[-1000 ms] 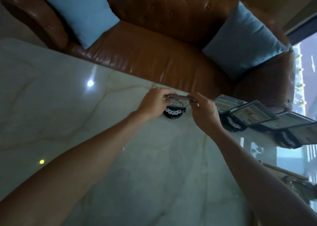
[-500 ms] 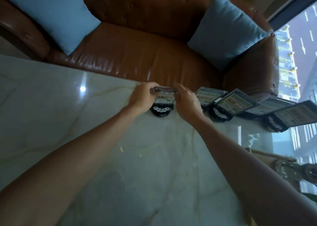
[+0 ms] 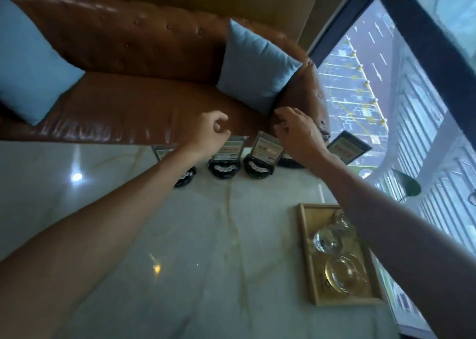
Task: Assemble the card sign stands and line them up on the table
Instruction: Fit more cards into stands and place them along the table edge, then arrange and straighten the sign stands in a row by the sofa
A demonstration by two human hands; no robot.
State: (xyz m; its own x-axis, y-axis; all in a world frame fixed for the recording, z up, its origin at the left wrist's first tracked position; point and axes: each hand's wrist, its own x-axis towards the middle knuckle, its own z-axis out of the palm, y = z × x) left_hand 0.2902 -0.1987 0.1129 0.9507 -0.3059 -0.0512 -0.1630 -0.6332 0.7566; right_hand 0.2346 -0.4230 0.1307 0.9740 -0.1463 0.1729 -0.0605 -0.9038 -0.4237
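A row of card sign stands (image 3: 265, 156) runs along the far edge of the marble table (image 3: 180, 261), from about 11 o'clock to 1 o'clock of the picture's middle. Each shows a black round base with a printed card rising from it, tilted back toward the brown leather sofa (image 3: 134, 81). The leftmost stand (image 3: 184, 177) is partly hidden under the left forearm. The left hand (image 3: 210, 132) hovers above the row at 12 o'clock, its grip loosely curled with thumb near forefinger, pinching nothing. The right hand (image 3: 296, 130) hangs at 1 o'clock over another stand, its grip spread and empty. A wooden tray (image 3: 305, 248) with glass cups sits at 4 o'clock. Two blue cushions (image 3: 255, 68) lean on the sofa.
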